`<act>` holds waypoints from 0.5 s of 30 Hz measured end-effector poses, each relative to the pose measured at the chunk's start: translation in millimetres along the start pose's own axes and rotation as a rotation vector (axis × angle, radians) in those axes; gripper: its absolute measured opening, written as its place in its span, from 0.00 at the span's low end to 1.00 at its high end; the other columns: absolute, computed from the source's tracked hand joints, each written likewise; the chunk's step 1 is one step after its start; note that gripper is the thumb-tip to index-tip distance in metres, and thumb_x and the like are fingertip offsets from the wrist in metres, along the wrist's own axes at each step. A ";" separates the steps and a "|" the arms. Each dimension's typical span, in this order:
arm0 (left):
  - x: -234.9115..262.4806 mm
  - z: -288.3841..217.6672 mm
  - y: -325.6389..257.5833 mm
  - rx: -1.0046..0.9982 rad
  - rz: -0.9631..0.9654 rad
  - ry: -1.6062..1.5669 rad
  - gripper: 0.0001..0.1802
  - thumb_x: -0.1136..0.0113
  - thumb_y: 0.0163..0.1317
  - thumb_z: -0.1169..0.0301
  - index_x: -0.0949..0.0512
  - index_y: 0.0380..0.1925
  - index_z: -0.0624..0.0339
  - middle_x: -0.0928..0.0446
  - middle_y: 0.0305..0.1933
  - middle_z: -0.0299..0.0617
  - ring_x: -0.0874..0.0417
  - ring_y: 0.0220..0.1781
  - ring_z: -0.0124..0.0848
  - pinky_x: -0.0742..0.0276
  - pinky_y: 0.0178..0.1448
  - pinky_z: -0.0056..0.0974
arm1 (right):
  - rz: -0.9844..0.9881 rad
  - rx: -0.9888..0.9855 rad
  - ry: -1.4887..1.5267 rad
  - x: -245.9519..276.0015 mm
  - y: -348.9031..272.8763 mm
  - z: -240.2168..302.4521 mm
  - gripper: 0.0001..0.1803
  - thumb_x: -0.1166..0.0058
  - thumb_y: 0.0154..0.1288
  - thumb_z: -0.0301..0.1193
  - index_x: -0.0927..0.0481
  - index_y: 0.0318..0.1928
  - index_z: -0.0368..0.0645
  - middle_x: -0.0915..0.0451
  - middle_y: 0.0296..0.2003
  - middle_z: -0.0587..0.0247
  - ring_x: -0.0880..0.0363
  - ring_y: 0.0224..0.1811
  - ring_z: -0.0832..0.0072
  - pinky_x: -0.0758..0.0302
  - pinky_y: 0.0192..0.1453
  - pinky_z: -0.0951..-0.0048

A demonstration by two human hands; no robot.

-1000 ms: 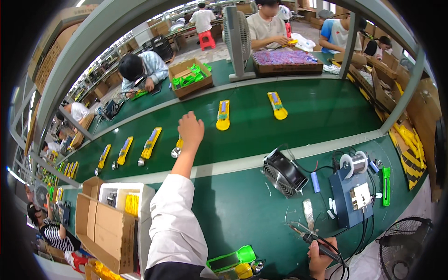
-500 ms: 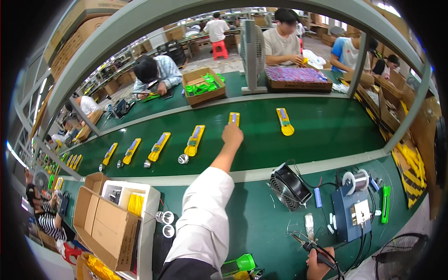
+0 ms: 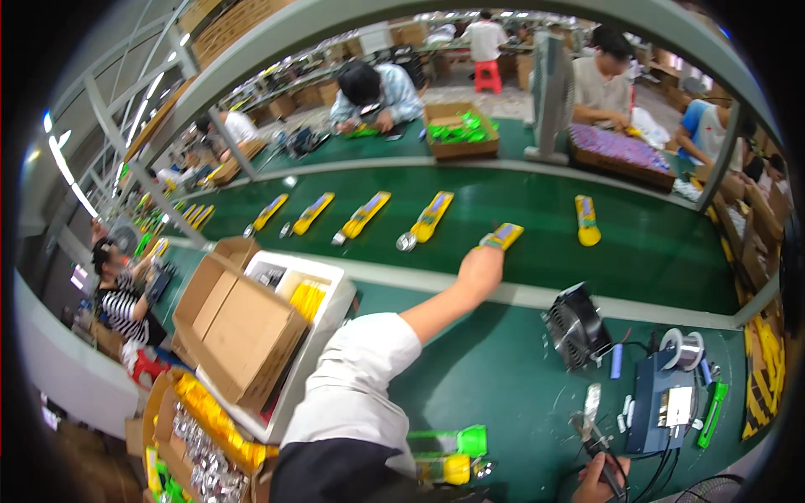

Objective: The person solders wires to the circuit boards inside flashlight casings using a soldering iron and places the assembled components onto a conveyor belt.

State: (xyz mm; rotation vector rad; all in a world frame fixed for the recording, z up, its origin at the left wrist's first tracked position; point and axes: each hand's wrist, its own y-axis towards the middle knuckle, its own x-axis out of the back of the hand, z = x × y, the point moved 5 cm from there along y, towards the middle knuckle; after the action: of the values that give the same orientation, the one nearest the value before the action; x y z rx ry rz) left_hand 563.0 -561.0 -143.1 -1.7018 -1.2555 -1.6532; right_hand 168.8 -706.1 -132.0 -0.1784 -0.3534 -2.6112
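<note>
Nearest, lower right: one right hand (image 3: 597, 481), fingers wrapped round the dark handle of a soldering iron (image 3: 595, 444), well apart from the yellow casings on the belt. Lower edge, centre: one green casing (image 3: 472, 440) and one yellow part (image 3: 457, 469), side by side on the bench. On the bench beyond the iron: blue-grey soldering station (image 3: 646, 407), wire spool (image 3: 681, 349), purple-blue cell (image 3: 617, 362), small black fan (image 3: 577, 329). Farther, over the belt's near rail: one left hand (image 3: 481, 272), the nearer of the two to the row, fingertips at the near end of a yellow casing (image 3: 509, 234); whether they pinch it or only touch it cannot be told, the fingers being partly hidden. This casing lies on or just above the green belt (image 3: 537, 189), ahead and slightly right of the fingers, long axis slanting from near left to far right. Appearance: slim, yellow, open-faced, with purple and green parts inside; near end covered by the hand. To its right, apart: one similar casing (image 3: 587, 221), rounded end nearest. Beyond the belt: cardboard box of green parts (image 3: 461, 149).
</note>
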 end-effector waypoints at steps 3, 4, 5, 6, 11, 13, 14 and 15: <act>35.2 -25.7 -98.4 -0.071 -0.038 -0.030 0.05 0.52 0.52 0.74 0.30 0.24 0.65 0.28 0.23 0.50 0.23 0.21 0.44 0.24 0.23 0.42 | 0.004 -0.007 -0.012 7.3 -0.9 -10.7 0.08 0.47 0.55 0.26 0.33 0.27 0.37 0.31 0.13 0.64 0.34 0.12 0.82 0.39 0.17 0.82; 44.4 -29.7 -129.3 -0.081 -0.017 -0.050 0.06 0.52 0.54 0.73 0.32 0.24 0.65 0.29 0.22 0.50 0.24 0.19 0.45 0.25 0.21 0.42 | -0.024 -0.024 -0.008 8.7 -0.7 -18.5 0.07 0.50 0.56 0.25 0.35 0.28 0.38 0.32 0.13 0.66 0.36 0.11 0.85 0.41 0.15 0.85; 50.1 -31.1 -157.4 -0.072 0.021 -0.072 0.07 0.51 0.54 0.72 0.32 0.23 0.64 0.30 0.22 0.49 0.24 0.19 0.45 0.25 0.21 0.42 | 0.003 0.011 -0.035 7.1 -1.7 -19.3 0.06 0.53 0.59 0.25 0.36 0.29 0.39 0.34 0.14 0.66 0.39 0.11 0.85 0.44 0.14 0.86; 50.8 -31.8 -179.9 -0.067 0.054 -0.098 0.08 0.50 0.54 0.71 0.33 0.22 0.64 0.30 0.21 0.49 0.24 0.19 0.45 0.25 0.21 0.42 | 0.017 0.006 -0.036 5.1 -2.8 -20.9 0.06 0.53 0.59 0.25 0.36 0.29 0.39 0.34 0.14 0.66 0.39 0.11 0.85 0.44 0.14 0.86; 51.1 -17.7 -237.8 0.009 0.103 -0.271 0.12 0.45 0.53 0.65 0.30 0.24 0.63 0.29 0.22 0.48 0.25 0.20 0.44 0.28 0.23 0.43 | 0.050 0.002 0.020 1.2 -11.3 -28.3 0.07 0.52 0.59 0.25 0.36 0.30 0.38 0.33 0.14 0.66 0.39 0.11 0.86 0.44 0.14 0.86; 70.2 -6.0 -235.3 0.134 0.188 -0.464 0.19 0.42 0.51 0.55 0.28 0.25 0.64 0.27 0.23 0.48 0.24 0.22 0.45 0.29 0.27 0.45 | 0.041 0.015 0.005 1.3 -15.4 -27.1 0.07 0.52 0.59 0.25 0.36 0.31 0.38 0.33 0.14 0.66 0.39 0.11 0.86 0.44 0.14 0.86; 80.9 12.7 -230.6 0.248 0.088 -0.471 0.20 0.42 0.51 0.55 0.27 0.25 0.64 0.27 0.22 0.48 0.24 0.23 0.45 0.30 0.26 0.44 | 0.039 -0.005 0.009 2.4 -17.9 -27.2 0.07 0.52 0.59 0.26 0.36 0.31 0.38 0.33 0.14 0.65 0.39 0.11 0.86 0.44 0.14 0.86; 90.3 33.1 -223.7 0.358 -0.012 -0.477 0.21 0.42 0.51 0.54 0.27 0.26 0.64 0.27 0.21 0.49 0.24 0.24 0.45 0.30 0.26 0.44 | 0.033 -0.024 0.011 3.1 -19.5 -27.4 0.07 0.52 0.59 0.26 0.35 0.31 0.38 0.33 0.14 0.65 0.39 0.11 0.86 0.44 0.14 0.86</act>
State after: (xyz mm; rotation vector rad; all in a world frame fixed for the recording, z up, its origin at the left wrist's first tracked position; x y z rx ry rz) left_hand 381.9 -399.5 -123.0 -1.9098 -1.6581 -0.9683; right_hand 154.8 -698.7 -161.9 -0.1761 -0.3126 -2.5834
